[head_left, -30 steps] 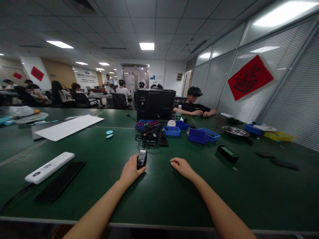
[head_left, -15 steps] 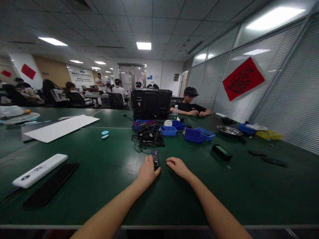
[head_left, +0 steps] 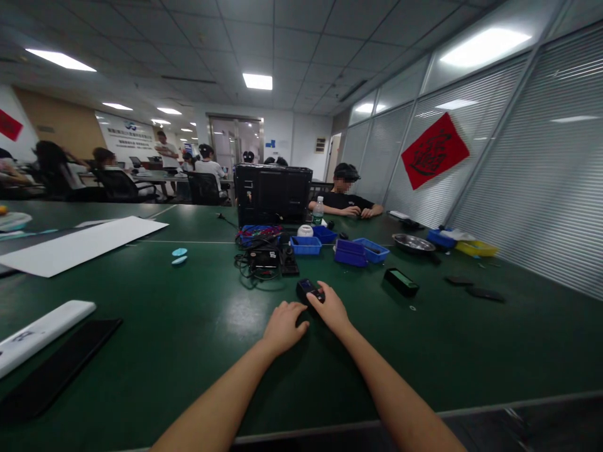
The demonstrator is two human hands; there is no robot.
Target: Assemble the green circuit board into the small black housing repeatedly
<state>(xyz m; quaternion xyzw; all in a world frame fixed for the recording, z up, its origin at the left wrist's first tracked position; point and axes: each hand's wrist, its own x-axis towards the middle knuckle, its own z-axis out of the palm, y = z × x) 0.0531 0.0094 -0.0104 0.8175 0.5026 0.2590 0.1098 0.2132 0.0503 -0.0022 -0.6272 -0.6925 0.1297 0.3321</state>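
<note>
A small black handheld device with a little screen and buttons (head_left: 306, 288) lies on the green table, tilted toward the upper left. My right hand (head_left: 330, 309) is closed around its right side, thumb across the buttons. Close by on the left is my left hand (head_left: 284, 326), its thumb apart from the fingers and nothing in its grasp. Its fingertips come near the device's lower end; whether they touch it I cannot tell. My right hand hides the device's lower right part.
Beyond the device sit tangled black cables (head_left: 249, 267), a blue tray (head_left: 305, 245) and a baseball (head_left: 305, 231). A black box with a green top (head_left: 401, 282) is to the right. At the left are a white power strip (head_left: 44, 329) and a black strip (head_left: 61, 367). A co-worker (head_left: 348, 196) sits opposite.
The device has passed from my left hand to my right and now points up-left. My left hand has let go. The view has swung a little to the right.
</note>
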